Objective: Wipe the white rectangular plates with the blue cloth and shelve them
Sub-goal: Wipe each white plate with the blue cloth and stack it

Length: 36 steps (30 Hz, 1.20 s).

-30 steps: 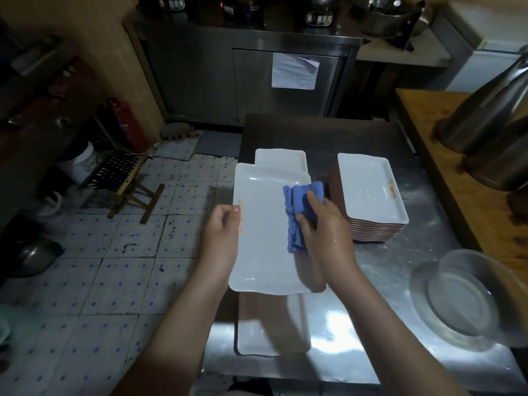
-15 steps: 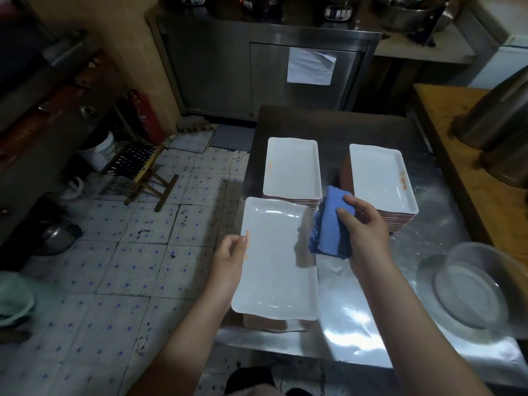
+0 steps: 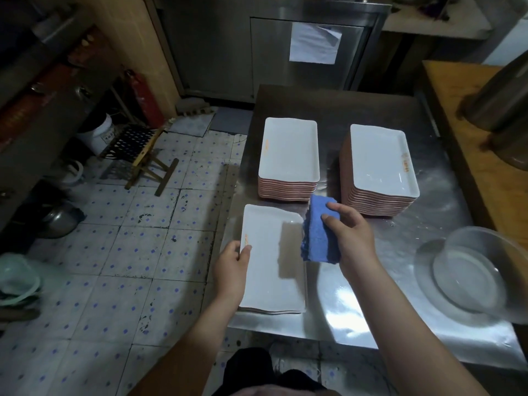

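Plate (image 3: 268,261): tops low pile at table (image 3: 357,318) 7 o'clock edge; left hand (image 3: 231,270) pinches its 9 o'clock rim | blue cloth (image 3: 317,232): bunched in right hand (image 3: 350,238), plate's 2 o'clock | risk: pile near edge; a nudge could tip it floorward

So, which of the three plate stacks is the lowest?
The near stack, gripped by the left hand: only a few plates. The far left stack and far right stack are many plates tall.
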Motion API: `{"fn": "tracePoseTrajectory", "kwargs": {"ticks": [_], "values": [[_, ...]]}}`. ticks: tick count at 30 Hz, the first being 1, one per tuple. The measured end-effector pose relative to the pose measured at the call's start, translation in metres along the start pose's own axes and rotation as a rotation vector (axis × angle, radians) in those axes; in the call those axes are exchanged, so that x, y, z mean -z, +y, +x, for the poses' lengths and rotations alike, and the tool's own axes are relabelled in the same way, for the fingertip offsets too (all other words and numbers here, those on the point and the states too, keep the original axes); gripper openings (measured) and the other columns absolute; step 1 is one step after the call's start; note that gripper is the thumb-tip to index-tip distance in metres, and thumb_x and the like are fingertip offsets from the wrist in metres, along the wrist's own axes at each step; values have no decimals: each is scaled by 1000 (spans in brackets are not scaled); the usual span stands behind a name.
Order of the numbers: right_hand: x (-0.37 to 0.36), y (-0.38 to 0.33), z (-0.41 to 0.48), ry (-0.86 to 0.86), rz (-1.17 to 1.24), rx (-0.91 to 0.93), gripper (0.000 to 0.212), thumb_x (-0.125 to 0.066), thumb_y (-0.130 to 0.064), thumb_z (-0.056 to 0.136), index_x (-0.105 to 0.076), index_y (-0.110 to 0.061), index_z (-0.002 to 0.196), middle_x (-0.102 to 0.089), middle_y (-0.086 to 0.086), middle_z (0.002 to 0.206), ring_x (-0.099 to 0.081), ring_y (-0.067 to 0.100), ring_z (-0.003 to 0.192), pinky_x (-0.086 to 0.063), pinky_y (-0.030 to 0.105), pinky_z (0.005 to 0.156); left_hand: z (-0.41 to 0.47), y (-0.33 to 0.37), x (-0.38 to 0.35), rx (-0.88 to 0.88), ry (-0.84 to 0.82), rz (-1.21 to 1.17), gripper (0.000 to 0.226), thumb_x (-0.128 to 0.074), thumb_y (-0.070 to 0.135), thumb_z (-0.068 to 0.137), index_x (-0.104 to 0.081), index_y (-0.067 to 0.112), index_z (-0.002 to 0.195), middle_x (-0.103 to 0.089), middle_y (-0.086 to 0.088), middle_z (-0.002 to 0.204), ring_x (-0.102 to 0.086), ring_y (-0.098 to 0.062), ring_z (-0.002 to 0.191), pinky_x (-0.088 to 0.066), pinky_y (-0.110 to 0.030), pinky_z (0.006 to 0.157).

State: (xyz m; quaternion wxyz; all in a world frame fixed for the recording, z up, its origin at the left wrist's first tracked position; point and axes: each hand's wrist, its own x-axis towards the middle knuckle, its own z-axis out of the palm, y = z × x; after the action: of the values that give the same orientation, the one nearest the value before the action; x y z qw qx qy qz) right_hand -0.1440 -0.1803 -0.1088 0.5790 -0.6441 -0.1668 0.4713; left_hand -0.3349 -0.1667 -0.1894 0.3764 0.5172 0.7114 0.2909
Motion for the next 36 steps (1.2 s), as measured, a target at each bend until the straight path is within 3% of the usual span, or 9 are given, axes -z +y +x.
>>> {"fn": "tracePoseTrajectory", "kwargs": {"ticks": [3, 5, 9, 14, 19, 22, 26, 31, 36], "values": [[0, 4, 3, -3, -12, -5, 20, -64, -5, 85, -65, -25, 86, -63, -13, 83, -61, -3, 50, -46, 18, 41, 3, 1, -3, -87, 71, 163, 19, -58, 19, 91, -66, 6, 80, -52, -5, 79, -42, -7, 57, -28, -18, 49], [-1, 7, 4, -12, -17, -12, 19, -64, -4, 85, -66, -23, 88, -63, -13, 80, -61, -2, 50, -46, 18, 41, 7, 0, -6, -74, 75, 186, 19, -59, 17, 91, -69, 2, 86, -47, -5, 89, -43, -12, 64, -28, -21, 59], [-5, 13, 7, -31, -62, -23, 20, -65, -7, 85, -66, -27, 87, -62, -12, 85, -61, 0, 54, -48, 23, 51, 10, -5, -10, -23, 58, 166, 20, -61, 16, 89, -71, 5, 102, -46, -3, 93, -45, -13, 72, -27, -16, 63], [-10, 15, 15, -38, -69, -40, 19, -64, -6, 85, -65, -26, 88, -62, -9, 89, -60, -4, 51, -48, 22, 50, 16, -8, -10, 55, 22, 107, 20, -66, 17, 85, -71, 9, 102, -53, -3, 92, -47, -6, 67, -31, -14, 57], [-19, 0, 29, -40, -60, -3, 20, -65, -8, 85, -67, -28, 86, -64, -10, 89, -61, -3, 56, -48, 21, 50, 51, 15, -1, 163, -6, -56, 29, -70, 17, 81, -63, 9, 108, -59, -6, 103, -54, -15, 85, -40, -20, 74], [-28, -14, 42, -28, -52, 37, 21, -65, -8, 84, -67, -29, 82, -65, -8, 94, -62, 3, 64, -48, 23, 57, 87, 50, -2, 144, -44, -189, 27, -67, 19, 84, -62, 6, 108, -60, -6, 98, -55, -14, 83, -44, -15, 66], [-39, -32, 63, -15, -26, 79, 19, -65, -7, 85, -67, -27, 85, -65, -11, 91, -62, -2, 56, -45, 15, 44, 138, 98, -14, 60, -65, -209, 24, -61, 33, 88, -62, 11, 98, -66, -8, 98, -60, -20, 85, -41, -24, 69], [-50, -42, 87, 28, -79, 90, 17, -67, -14, 84, -68, -31, 84, -64, -17, 96, -60, 5, 71, -45, 20, 54, 188, 140, -40, -60, -97, 28, 35, -64, 39, 84, -60, 10, 102, -60, -4, 103, -56, -18, 88, -41, -25, 70], [-51, -41, 97, 59, -69, 78, 17, -67, -13, 84, -69, -30, 84, -65, -14, 97, -62, 3, 68, -47, 18, 53, 206, 145, -40, -186, -74, 262, 10, -60, 20, 87, -62, 12, 92, -61, -1, 87, -57, -19, 80, -42, -25, 66]]}}
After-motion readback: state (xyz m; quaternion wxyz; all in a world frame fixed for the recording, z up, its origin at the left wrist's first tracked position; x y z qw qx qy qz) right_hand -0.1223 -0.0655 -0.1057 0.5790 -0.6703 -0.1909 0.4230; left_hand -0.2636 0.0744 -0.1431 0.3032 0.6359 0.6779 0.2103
